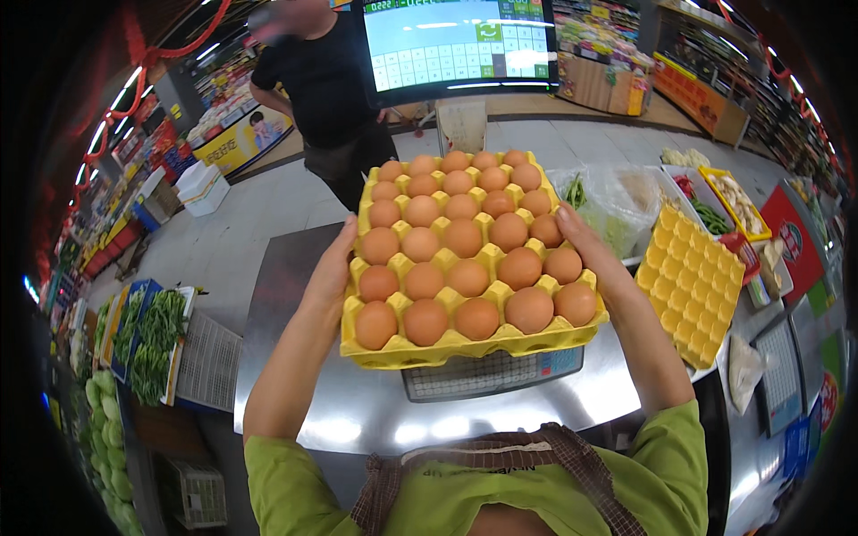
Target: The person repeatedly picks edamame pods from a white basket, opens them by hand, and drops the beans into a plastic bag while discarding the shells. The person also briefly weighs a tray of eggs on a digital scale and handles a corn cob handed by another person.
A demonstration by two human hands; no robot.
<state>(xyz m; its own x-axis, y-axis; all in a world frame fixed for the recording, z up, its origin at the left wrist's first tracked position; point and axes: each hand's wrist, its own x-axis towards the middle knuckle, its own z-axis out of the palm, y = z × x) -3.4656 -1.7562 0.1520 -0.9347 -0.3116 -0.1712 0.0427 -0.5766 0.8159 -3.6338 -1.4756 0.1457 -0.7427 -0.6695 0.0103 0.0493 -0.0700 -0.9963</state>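
Observation:
Between my two hands is a yellow molded egg tray [429, 352], filled with rows of brown eggs [462, 238]. My left hand [338, 254] grips its left side, the fingers hidden beneath or behind the edge. On the right side my right hand [582, 236] holds on, thumb up on the rim by the eggs. Under the tray's near edge shows part of a keyboard [482, 378] on a stainless steel counter [288, 295]. Whether the tray rests on anything below is hidden. Beyond it stands a lit scale screen [442, 53].
To the right lie an empty yellow egg tray [690, 281], a plastic bag with vegetables [610, 201], a yellow crate of mushrooms [737, 201] and a second keyboard [781, 375]. Leafy greens [157, 342] fill crates at left. A person in black [322, 87] stands across the counter.

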